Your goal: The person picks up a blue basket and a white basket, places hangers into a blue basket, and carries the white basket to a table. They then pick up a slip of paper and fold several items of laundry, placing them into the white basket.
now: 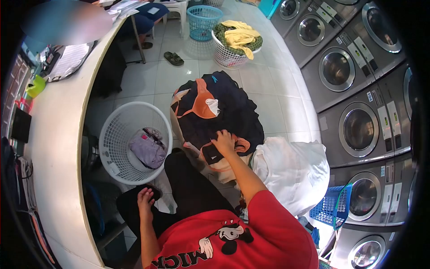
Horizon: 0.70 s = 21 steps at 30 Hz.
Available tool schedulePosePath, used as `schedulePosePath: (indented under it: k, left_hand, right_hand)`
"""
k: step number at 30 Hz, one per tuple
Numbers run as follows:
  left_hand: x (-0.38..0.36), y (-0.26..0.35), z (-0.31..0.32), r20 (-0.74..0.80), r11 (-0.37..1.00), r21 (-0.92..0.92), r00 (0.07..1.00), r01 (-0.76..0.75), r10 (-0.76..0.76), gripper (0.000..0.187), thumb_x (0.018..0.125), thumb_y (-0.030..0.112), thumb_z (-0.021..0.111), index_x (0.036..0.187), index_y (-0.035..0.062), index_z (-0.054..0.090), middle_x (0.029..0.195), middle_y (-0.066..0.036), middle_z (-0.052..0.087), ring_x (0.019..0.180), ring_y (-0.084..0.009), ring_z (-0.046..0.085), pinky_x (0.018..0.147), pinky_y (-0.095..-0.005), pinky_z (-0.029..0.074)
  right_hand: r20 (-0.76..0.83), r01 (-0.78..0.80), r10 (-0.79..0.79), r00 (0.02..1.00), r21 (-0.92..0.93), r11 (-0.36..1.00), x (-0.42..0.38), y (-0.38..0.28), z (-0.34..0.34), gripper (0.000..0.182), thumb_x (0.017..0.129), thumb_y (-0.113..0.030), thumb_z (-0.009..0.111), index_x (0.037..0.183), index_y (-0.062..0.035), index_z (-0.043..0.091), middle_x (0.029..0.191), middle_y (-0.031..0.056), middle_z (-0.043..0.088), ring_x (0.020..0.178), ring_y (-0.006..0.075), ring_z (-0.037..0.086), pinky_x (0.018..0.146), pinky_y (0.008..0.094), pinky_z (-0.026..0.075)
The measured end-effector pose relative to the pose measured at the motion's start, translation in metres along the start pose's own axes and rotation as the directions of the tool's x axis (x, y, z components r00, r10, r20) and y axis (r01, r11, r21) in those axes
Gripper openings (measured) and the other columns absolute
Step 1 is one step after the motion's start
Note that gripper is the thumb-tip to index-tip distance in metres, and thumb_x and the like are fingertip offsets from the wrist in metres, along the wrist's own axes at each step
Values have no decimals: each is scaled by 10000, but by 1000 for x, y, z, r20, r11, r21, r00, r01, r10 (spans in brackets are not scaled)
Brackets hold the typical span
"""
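Observation:
My right hand [223, 144] reaches down onto the pile of dark clothes [239, 107], its fingers bent over an orange and black garment [211, 154] at the near edge. Whether the fingers grip the cloth is hard to make out. Farther up the pile lies an orange bra [204, 102] with a white patch. My left hand [145, 199] rests near my left knee, fingers loosely apart and holding nothing. Just beyond it stands a white basket [107, 136] with a lilac cloth bundle [149, 151] inside.
White laundry [291, 168] is heaped at the right, by a blue basket [330, 207]. Washing machines [358, 130] line the right side. A long counter [58, 148] runs along the left. Farther off are a laundry-filled basket [226, 58], a light blue basket [204, 24], sandals [174, 58] and a seated person.

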<state>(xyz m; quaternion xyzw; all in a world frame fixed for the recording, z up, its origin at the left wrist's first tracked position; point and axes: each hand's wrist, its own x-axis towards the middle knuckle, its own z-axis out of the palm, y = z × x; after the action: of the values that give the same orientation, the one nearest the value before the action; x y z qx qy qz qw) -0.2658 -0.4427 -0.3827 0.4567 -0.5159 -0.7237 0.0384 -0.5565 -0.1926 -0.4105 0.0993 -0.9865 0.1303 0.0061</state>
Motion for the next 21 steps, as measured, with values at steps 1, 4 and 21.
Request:
schedulePosePath:
  k: [1, 4, 21]
  left_hand:
    - [3, 1, 3, 1, 1000, 5, 1000, 0, 0, 330, 819, 212, 497, 1120, 95, 432, 1079, -44, 523, 968, -138, 495, 747, -283, 390]
    - [10, 5, 15, 48, 1000, -1, 999, -15, 15, 280, 833, 199, 476, 1094, 101, 448, 1069, -44, 528, 948, -139, 505, 755, -284, 386]
    - [-14, 45, 96, 421, 990, 27, 900, -140, 116, 382, 844, 254, 466, 1175, 89, 370, 1141, -105, 474, 1001, -203, 490, 800, -320, 393]
  right_hand:
    - [52, 5, -11, 999, 123, 992, 3, 12, 6, 396, 702, -306, 605, 1002, -63, 516, 1059, 135, 474, 1007, 313, 439, 782, 398, 398]
    - [35, 33, -51, 998, 383, 923, 0, 21, 6, 359, 731, -311, 584, 970, -49, 527, 989, 147, 494, 946, 317, 469, 776, 378, 398]
    - [-180, 386, -342, 922, 497, 777, -102, -60, -58, 78, 766, -108, 532, 793, -57, 478, 815, 81, 482, 803, 257, 526, 638, 349, 431]
